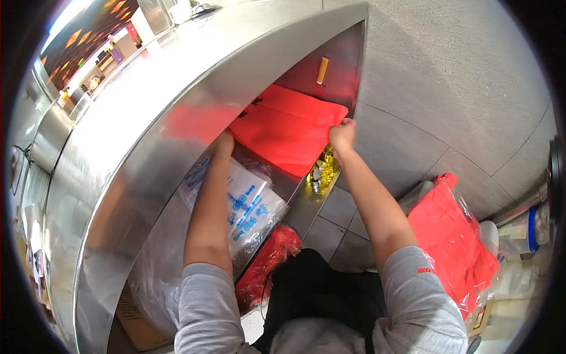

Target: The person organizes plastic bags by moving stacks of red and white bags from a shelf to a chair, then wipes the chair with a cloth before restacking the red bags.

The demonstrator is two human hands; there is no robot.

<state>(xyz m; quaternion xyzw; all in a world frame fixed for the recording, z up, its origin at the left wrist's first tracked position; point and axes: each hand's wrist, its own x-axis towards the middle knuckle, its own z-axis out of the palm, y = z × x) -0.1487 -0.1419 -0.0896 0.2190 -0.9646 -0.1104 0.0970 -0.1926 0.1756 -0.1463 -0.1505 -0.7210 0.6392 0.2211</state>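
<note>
A stack of flat red fabric bags [289,127] lies on the shelf under the steel counter, with dark handles or marks near its far left edge. My right hand [342,134] is closed on the near right corner of the stack. At the opposite side, my left hand [223,143] grips the left edge of the same red bags; its fingertips are mostly hidden. Below my left hand are white plastic bags with blue print [247,203], in clear wrapping. Crumpled gold foil [323,171] sits on the shelf edge under my right wrist.
The steel counter [147,118] curves over the shelf. A yellow stick-like object [322,71] is at the shelf's back wall. Wrapped red bundles [268,265] sit near my body, and more red material [451,248] lies at right beside containers with a blue-rimmed tub [533,229]. A grey tiled wall borders the shelf.
</note>
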